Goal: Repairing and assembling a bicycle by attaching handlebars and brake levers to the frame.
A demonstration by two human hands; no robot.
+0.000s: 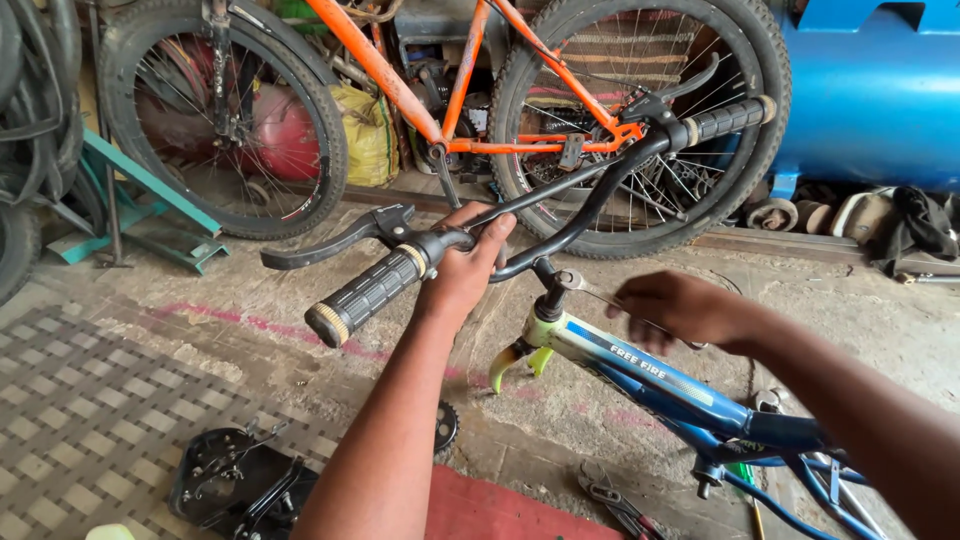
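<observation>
- Two bare forearms fill the lower half of the view, reaching up and away from the camera toward a small bicycle.
- Left hand (462,268) is closed around the black handlebar (585,205), just inboard of the ribbed black grip (368,293) on that side, with the fingers wrapped over the bar.
- A black brake lever (330,243) juts out to the left just above that grip (its tip points away from the hand).
- Right hand (672,308) hovers beside the stem, its fingers curled around a slim metal spanner (600,292) whose head sits at the bolt on top of the stem; the hand is slightly blurred.
- The handlebar sweeps up to the right and ends in a second ribbed grip (728,120), well apart from both hands.
- Below the stem runs the blue bicycle frame (660,385), with a pale yellow-green head tube and fork crown; it slopes down toward the lower right corner.
- Behind it an orange bicycle (455,95) leans against the back of the workshop, both spoked wheels showing.
- A large blue tank (875,90) stands at the upper right.
- On the concrete floor (250,340) near the left forearm lie a black saddle (235,480), a small toothed sprocket (445,427) and, further right, pliers (610,497).
</observation>
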